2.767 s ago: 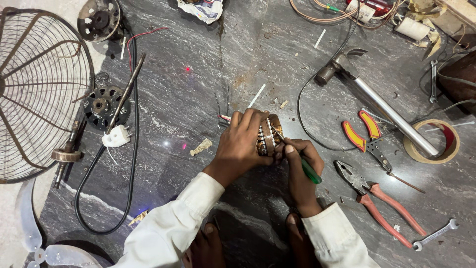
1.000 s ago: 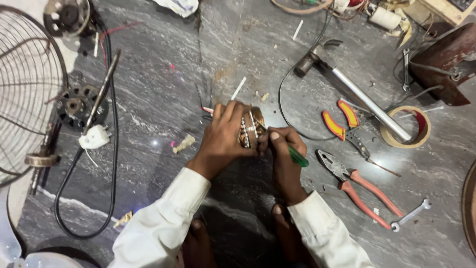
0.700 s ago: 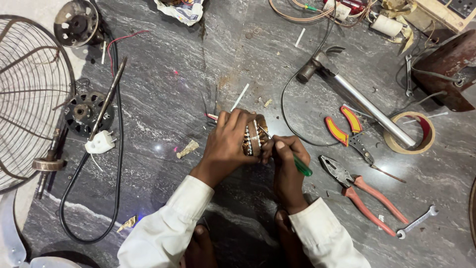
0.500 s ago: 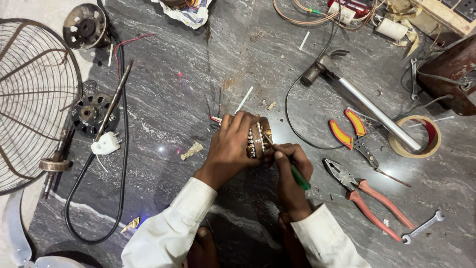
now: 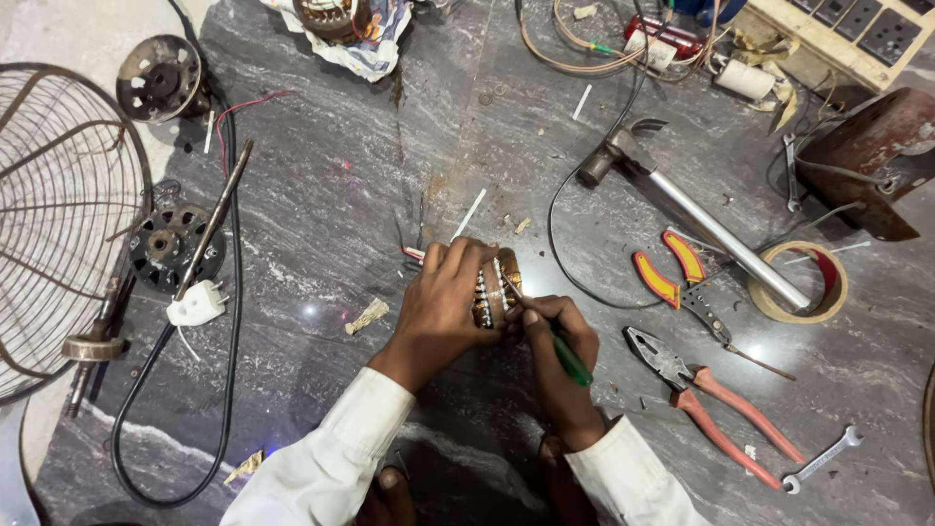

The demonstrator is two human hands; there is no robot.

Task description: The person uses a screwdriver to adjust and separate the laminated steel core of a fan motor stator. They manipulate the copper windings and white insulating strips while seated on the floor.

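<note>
Two bare hands meet just below the centre of the frame in the head view, over a grey marbled bench (image 5: 321, 127). Left hand (image 5: 450, 302): its grip is wrapped around a small motor stator (image 5: 497, 287) with copper windings, held just above the bench surface. Right hand (image 5: 557, 341): its grip is closed on a green-handled screwdriver (image 5: 570, 358), whose tip end points toward the stator. White sleeves cover both forearms. Right of the hands lie orange-handled pliers (image 5: 726, 414), a red-and-yellow wire stripper (image 5: 682, 282) and, toward the lower right, a small spanner (image 5: 823, 458). Farther right, a metal-handled hammer (image 5: 696, 229) rests beside a roll of tape (image 5: 799, 282). Left of the frame: a wire fan guard (image 5: 58, 224), a white plug (image 5: 195, 307) on a black cable, and a rotor (image 5: 161, 244) with its shaft.
</note>
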